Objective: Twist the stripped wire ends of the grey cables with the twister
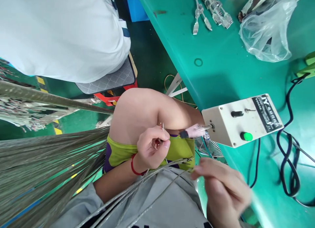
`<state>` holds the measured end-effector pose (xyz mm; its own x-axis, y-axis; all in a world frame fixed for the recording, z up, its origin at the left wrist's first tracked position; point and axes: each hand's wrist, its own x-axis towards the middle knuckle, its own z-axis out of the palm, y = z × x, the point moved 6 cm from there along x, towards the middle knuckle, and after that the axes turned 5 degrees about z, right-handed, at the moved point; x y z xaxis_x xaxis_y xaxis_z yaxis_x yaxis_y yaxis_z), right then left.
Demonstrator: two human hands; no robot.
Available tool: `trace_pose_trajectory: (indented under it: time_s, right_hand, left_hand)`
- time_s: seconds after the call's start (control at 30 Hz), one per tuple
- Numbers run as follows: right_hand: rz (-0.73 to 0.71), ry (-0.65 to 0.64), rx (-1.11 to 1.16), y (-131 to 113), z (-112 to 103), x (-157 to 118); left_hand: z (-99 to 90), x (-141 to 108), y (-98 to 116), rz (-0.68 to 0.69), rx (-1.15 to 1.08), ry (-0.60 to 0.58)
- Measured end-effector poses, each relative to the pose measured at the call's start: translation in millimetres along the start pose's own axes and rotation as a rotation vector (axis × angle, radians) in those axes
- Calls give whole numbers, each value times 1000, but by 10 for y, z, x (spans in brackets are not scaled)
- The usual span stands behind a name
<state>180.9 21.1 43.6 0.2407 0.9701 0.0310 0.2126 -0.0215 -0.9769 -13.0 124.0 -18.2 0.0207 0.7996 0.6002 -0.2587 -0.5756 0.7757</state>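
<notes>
My left hand [153, 148] is closed in a pinch around a thin cable, with bared red and white wires [162, 126] poking up past the thumb and index finger. To the right, my right hand [225, 188] is slightly blurred, its index finger stretched out apart from the thumb, with nothing visible between them. Close to that fingertip lie the loose ends of several grey cables [169, 162], which run across my lap. Beyond both hands, a white boxed machine [241, 119] with a green button has a spindle carrying a pinkish, black-tipped attachment [194, 131].
A thick bundle of grey cables [61, 169] hangs at left. On the green table [221, 73] are USB cables [216, 11], a clear plastic bag [268, 34] and a coiled black cord [290, 169]. A fan [211, 147] stands below. A person in white [73, 34] sits nearby.
</notes>
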Motion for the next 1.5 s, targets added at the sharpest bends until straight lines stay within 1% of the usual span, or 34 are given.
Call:
trace_pose_trajectory:
  time_s: [0.03, 0.07, 0.13, 0.2, 0.33, 0.43, 0.5, 0.67, 0.77, 0.9, 1.0, 1.2, 1.33, 1.5]
  right_hand:
    - [54, -116, 8, 12, 136, 7]
    - [94, -186, 16, 26, 244, 26]
    - [152, -231, 59, 66, 386, 85]
    - [216, -196, 113, 118, 454, 138]
    - [254, -71, 196, 133, 479, 188]
    - [276, -50, 285, 136, 513, 195]
    - [303, -52, 350, 167, 540, 191]
    - [439, -92, 539, 288, 613, 170]
    - [482, -93, 598, 309, 621, 177]
    - [497, -97, 621, 323, 618, 194]
    - [501, -102, 631, 335, 624, 201]
    - [487, -60, 617, 340, 612, 210]
    - [486, -49, 622, 356, 605, 206]
    - [472, -57, 637, 350, 608, 214]
  left_hand:
    - [-1, -1, 4, 1, 9, -7]
    - [1, 0, 9, 5, 13, -15]
    - [11, 4, 28, 28, -3, -31]
    - [28, 7, 55, 62, -42, -39]
    - [75, -9, 100, 125, -70, -31]
    - [126, -30, 138, 197, -56, -57]
    - [156, -36, 140, 213, -50, -81]
    - [192, -48, 114, 190, -60, -99]
    - [210, -81, 99, 181, -102, -109]
    - [231, -124, 71, 161, -141, -120]
    - [232, -109, 75, 153, -162, -113]
    - [246, -42, 105, 98, -142, -130]
    - [253, -65, 107, 83, -165, -116]
    - [259, -96, 79, 55, -143, -132]
